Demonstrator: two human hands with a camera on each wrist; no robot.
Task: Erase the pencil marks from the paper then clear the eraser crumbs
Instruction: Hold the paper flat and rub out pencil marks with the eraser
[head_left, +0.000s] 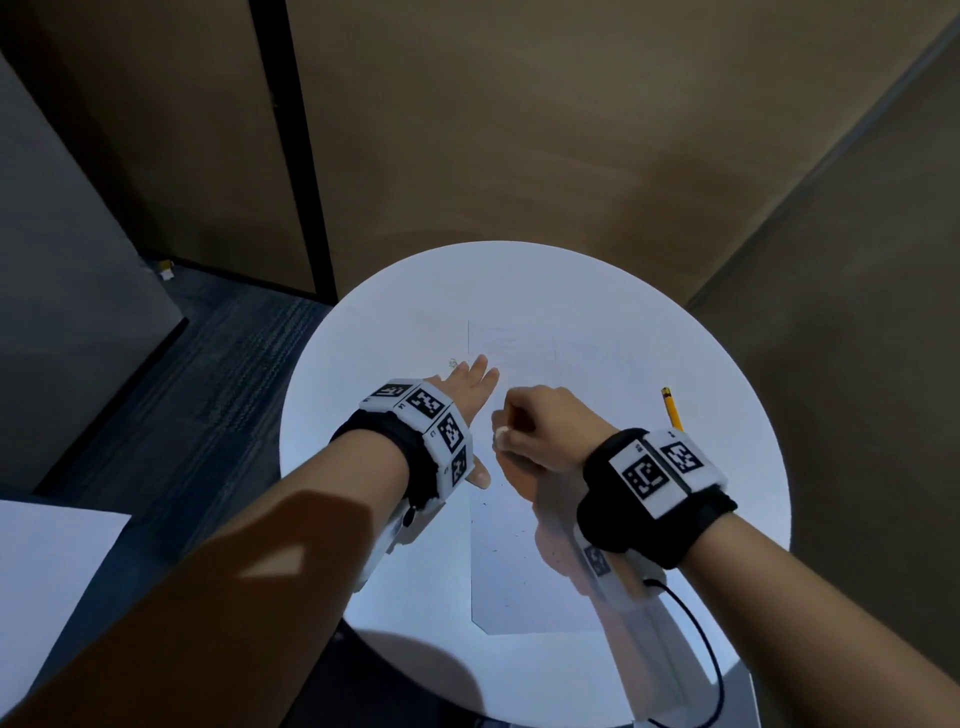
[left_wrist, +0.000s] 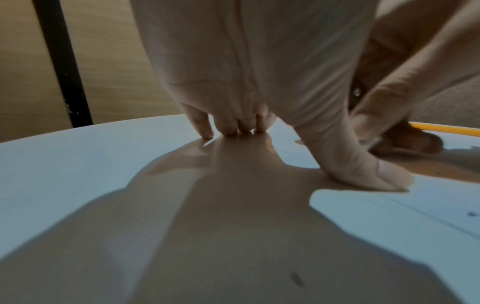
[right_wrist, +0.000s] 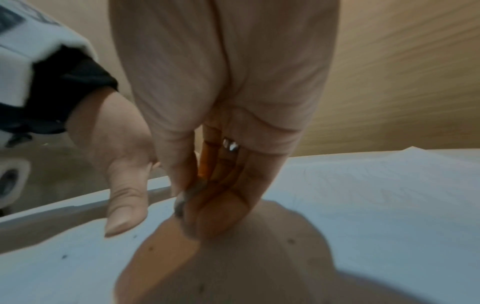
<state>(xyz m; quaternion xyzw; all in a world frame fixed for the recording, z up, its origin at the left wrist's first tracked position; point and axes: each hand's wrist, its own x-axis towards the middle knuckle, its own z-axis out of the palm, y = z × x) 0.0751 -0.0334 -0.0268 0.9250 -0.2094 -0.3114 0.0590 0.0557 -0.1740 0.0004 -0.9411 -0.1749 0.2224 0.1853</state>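
Two hands over one round white worktop (head_left: 597, 291). One sheet of paper (head_left: 524, 571) lies flat on it. Left hand (head_left: 465, 397) presses the paper's left edge, fingers straight. Right hand (head_left: 540, 431) is curled, pinching one white eraser (head_left: 502, 434) against the paper. One yellow pencil (head_left: 671, 408) lies right of the paper. Several dark eraser crumbs (head_left: 493, 551) dot the sheet; exact count unclear.

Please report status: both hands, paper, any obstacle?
Left hand flat, pressing paper edge. Right hand pinching eraser on the sheet. Dark crumbs scattered. Pencil lies aside, not blocking.
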